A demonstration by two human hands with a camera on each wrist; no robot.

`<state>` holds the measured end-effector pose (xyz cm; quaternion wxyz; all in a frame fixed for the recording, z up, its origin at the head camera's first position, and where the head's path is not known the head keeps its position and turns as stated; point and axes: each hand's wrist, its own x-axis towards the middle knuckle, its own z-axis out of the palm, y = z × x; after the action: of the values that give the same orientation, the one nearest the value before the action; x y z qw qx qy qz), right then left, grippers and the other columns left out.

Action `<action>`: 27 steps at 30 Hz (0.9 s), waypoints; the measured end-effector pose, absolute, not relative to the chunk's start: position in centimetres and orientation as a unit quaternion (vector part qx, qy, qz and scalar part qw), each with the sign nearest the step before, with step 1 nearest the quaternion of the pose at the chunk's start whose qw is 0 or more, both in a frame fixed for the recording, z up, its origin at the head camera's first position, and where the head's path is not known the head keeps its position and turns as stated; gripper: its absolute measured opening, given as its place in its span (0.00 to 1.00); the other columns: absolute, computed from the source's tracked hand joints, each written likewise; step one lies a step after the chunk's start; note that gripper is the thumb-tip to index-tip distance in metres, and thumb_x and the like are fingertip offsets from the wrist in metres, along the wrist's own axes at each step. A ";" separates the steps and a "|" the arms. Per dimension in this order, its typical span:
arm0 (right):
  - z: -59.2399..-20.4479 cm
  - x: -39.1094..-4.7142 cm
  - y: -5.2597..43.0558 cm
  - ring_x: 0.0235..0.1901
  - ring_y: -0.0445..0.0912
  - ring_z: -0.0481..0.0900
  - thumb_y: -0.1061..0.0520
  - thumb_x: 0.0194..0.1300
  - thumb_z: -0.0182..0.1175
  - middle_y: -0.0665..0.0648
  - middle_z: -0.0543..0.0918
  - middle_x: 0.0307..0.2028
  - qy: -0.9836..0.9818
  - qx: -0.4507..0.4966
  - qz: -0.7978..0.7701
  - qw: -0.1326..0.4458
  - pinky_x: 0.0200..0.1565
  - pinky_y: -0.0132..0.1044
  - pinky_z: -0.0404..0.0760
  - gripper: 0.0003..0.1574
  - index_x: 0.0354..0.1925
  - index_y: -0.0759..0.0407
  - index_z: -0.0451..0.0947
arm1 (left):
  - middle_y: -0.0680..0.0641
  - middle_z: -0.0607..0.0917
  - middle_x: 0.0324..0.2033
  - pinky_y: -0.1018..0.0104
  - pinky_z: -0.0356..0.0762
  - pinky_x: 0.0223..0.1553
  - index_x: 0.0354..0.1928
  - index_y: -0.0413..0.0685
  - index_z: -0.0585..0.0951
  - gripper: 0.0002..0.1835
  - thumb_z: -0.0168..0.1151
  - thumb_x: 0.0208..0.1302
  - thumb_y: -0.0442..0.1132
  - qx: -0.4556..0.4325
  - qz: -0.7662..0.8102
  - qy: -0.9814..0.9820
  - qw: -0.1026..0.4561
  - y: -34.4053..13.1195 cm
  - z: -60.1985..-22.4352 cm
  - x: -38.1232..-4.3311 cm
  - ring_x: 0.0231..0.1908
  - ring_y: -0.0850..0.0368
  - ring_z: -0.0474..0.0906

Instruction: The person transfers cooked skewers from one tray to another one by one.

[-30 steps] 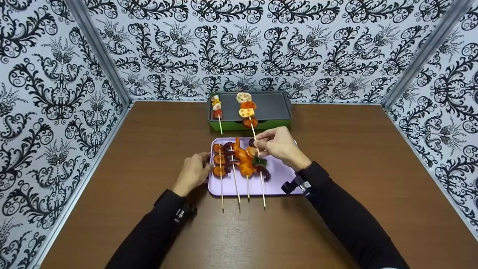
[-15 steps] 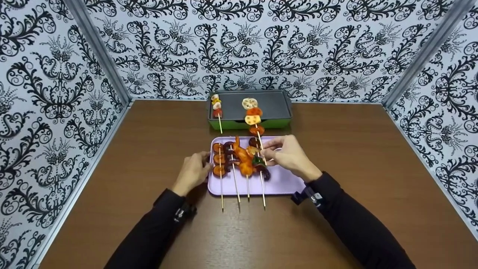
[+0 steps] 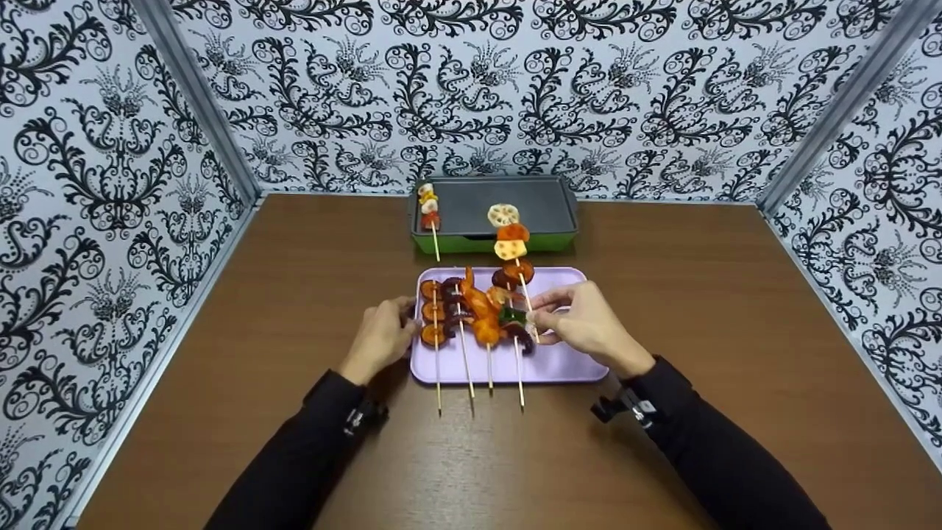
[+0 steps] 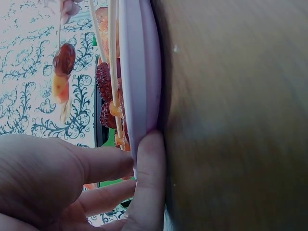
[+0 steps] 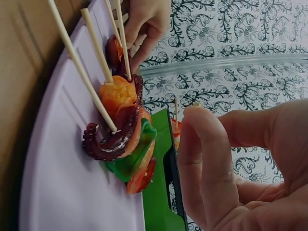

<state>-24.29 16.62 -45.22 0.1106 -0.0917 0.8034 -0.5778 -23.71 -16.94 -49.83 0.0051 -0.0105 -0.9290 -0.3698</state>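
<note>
Vegetable skewer (image 3: 513,246): light, thin brittle stick, top-heavy pieces likely to slide; best pinched at bare lower stick, as right hand (image 3: 581,324) does. Left hand (image 3: 383,338), fingers relaxed, steadies lilac tray (image 3: 567,361) at its left edge.

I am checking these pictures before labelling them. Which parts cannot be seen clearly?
- Right wrist view: the held skewer is hidden by the right hand.
- Left wrist view: the far side of the purple tray is hidden by its rim.
- Head view: the left hand fingertips are hidden behind the knuckles.
</note>
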 end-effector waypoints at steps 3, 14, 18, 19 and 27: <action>-45.2 -23.8 17.1 0.35 0.44 0.93 0.65 0.74 0.75 0.65 0.93 0.44 0.807 -0.085 -0.572 0.116 0.36 0.35 0.97 0.18 0.56 0.77 0.89 | 0.30 0.94 0.59 0.47 0.98 0.53 0.76 0.36 0.84 0.25 0.68 0.82 0.32 -0.007 -0.373 -0.928 0.000 -16.9 -49.8 -23.7 0.55 0.34 0.94; -46.0 -22.5 18.7 0.33 0.42 0.92 0.65 0.74 0.75 0.63 0.93 0.42 0.816 -0.078 -0.560 0.124 0.36 0.36 0.98 0.20 0.57 0.78 0.89 | 0.30 0.93 0.59 0.55 0.98 0.41 0.77 0.36 0.83 0.25 0.67 0.84 0.32 -0.003 -0.383 -0.924 -0.010 -16.8 -49.5 -23.8 0.50 0.36 0.95; -46.5 -22.1 19.3 0.34 0.43 0.93 0.65 0.74 0.76 0.61 0.92 0.41 0.813 -0.076 -0.563 0.129 0.37 0.38 0.98 0.19 0.56 0.78 0.89 | 0.29 0.93 0.59 0.56 0.98 0.39 0.78 0.36 0.83 0.25 0.67 0.84 0.32 -0.003 -0.391 -0.920 -0.014 -16.9 -49.6 -23.8 0.47 0.37 0.95; -46.6 -22.0 19.4 0.34 0.43 0.93 0.65 0.73 0.76 0.60 0.92 0.41 0.812 -0.075 -0.564 0.130 0.37 0.38 0.98 0.18 0.56 0.77 0.89 | 0.29 0.93 0.59 0.55 0.98 0.40 0.78 0.36 0.83 0.25 0.67 0.84 0.32 -0.004 -0.392 -0.920 -0.013 -16.9 -49.6 -23.9 0.47 0.36 0.95; -46.8 -21.2 20.0 0.30 0.41 0.91 0.64 0.74 0.76 0.57 0.92 0.38 0.811 -0.068 -0.562 0.147 0.36 0.34 0.97 0.18 0.55 0.76 0.89 | 0.35 0.95 0.53 0.46 0.91 0.60 0.75 0.35 0.85 0.25 0.67 0.80 0.32 -0.025 -0.361 -0.932 0.013 -17.2 -50.4 -24.3 0.53 0.39 0.90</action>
<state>-21.18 20.03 -46.79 0.1474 -0.0677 0.8114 -0.5615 -24.26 -17.25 -50.38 0.0133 -0.0254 -0.9321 -0.3610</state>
